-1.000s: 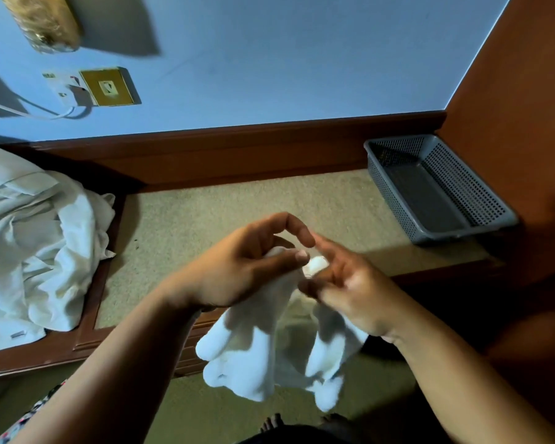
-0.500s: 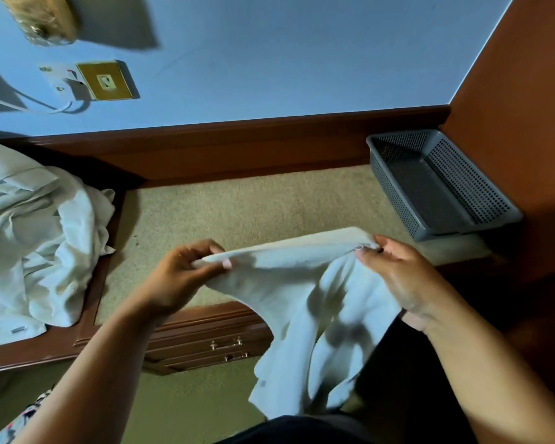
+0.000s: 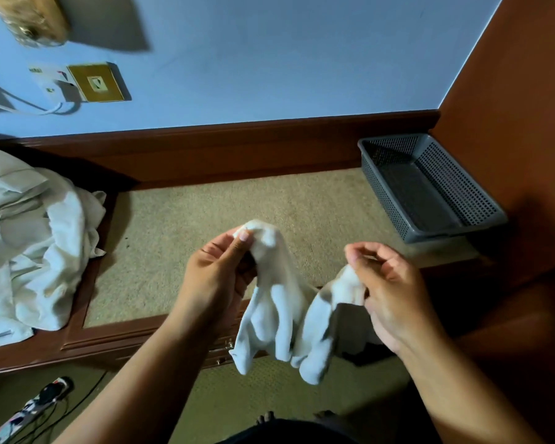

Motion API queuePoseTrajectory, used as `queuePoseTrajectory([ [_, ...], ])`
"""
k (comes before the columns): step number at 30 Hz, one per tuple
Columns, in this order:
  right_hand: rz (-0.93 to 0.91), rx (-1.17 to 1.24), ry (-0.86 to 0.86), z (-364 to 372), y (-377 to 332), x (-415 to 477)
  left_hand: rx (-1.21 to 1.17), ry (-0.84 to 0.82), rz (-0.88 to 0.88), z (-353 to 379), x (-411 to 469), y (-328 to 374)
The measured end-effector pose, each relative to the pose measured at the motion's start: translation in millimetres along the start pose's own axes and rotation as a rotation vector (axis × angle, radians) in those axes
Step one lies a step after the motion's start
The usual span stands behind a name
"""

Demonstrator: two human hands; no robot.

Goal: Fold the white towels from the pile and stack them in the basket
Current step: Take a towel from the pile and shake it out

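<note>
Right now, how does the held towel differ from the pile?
The held towel hangs in the air, gripped by the left hand and right hand; the pile lies untouched at the left. The held towel is one small piece; the pile is a large crumpled heap. Both are white.

Both hands, left (image 3: 217, 277) and right (image 3: 388, 290), pinch white towel (image 3: 279, 302); basket (image 3: 430, 187) right.

I see a long surface (image 3: 205, 225) with a brown wood edge and a soft tan top. A pile of white towels (image 3: 29, 251) lies on its left end and spills over the wood edge. A grey basket (image 3: 462, 190) sits on the right end, well apart from the pile.
</note>
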State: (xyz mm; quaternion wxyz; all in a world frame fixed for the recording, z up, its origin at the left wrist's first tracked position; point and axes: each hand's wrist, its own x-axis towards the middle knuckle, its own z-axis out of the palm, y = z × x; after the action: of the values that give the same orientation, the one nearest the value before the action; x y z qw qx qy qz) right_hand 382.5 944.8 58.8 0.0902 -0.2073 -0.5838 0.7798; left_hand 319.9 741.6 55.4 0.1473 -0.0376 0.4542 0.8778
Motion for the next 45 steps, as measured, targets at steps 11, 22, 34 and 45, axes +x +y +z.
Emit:
queuePoseTrajectory([
  [11,-0.088,-0.012,-0.315,22,-24,-28,0.036,-0.017,0.009,45,-28,-3],
  [22,-0.742,-0.626,-0.145,31,-16,-34,0.144,0.006,0.052,32,-37,2],
  [34,-0.754,-0.682,-0.173,40,-33,-27,0.322,-0.042,0.115,20,-42,1],
  [45,-0.702,-0.747,-0.304,37,-48,-34,0.382,-0.11,0.145,20,-44,0],
])
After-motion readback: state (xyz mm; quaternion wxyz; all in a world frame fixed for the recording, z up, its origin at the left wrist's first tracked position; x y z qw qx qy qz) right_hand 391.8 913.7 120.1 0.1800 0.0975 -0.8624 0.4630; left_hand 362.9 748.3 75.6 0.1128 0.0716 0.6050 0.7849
